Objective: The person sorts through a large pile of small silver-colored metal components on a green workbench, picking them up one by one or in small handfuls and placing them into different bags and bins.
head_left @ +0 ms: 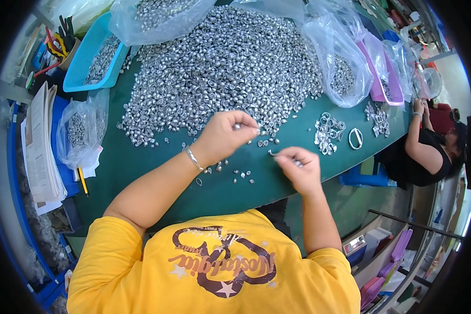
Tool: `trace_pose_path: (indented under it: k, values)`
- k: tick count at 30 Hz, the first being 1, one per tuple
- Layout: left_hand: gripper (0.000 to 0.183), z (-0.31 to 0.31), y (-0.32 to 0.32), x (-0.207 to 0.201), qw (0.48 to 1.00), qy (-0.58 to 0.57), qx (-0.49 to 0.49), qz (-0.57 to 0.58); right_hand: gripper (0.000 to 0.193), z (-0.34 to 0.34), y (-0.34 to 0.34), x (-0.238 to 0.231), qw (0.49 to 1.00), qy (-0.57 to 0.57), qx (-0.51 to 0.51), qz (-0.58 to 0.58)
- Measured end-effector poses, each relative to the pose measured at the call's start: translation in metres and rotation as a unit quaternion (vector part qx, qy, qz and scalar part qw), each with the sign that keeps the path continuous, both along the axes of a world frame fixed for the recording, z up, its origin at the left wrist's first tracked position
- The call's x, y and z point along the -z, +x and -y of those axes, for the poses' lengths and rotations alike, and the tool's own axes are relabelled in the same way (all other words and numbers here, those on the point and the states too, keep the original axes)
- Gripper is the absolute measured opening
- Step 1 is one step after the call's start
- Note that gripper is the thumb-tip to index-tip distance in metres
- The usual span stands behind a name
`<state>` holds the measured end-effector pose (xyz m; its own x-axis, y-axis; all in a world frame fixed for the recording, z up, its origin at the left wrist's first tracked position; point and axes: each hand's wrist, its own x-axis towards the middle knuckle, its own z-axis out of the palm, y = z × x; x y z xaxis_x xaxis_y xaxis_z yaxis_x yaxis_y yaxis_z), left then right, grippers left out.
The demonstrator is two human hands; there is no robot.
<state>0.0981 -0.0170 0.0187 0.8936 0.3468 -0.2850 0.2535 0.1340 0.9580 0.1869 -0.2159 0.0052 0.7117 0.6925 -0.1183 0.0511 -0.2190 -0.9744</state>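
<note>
A wide heap of small, rounded silver metal pieces point(220, 68) covers the far part of the green table point(235, 194). At its near edge, my left hand point(225, 135) is closed in a pinch, with a silver piece point(237, 126) showing between the curled fingers. My right hand point(302, 168), closed too, pinches a small curved metal piece point(271, 153) at thumb and forefinger; more silver shows inside its fingers. Several loose pieces point(219, 166) lie below my left hand, and a few rounded ones point(262, 143) sit between the hands.
Small piles of silver rings point(327, 135) and a white bangle-like ring point(355, 138) lie to the right. A blue basket point(67, 81), plastic bags point(369, 78) and a purple basket point(396, 98) flank the heap. Papers point(39, 152) and a yellow pencil point(82, 181) are left. Another person point(429, 152) sits at right.
</note>
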Motion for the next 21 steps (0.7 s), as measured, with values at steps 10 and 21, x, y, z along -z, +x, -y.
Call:
trace_pose_path:
  k: [10,21]
  values:
    - [0.011,0.021,0.002,0.035,0.844,0.505,0.089,0.157,0.009,-0.027,0.005,0.014,0.905,-0.104,-0.045,0.41]
    - [0.003,0.025,0.013,-0.003,0.953,-0.198,-0.104,0.203,0.019,-0.075,-0.014,-0.009,0.735,0.286,0.197,-0.582]
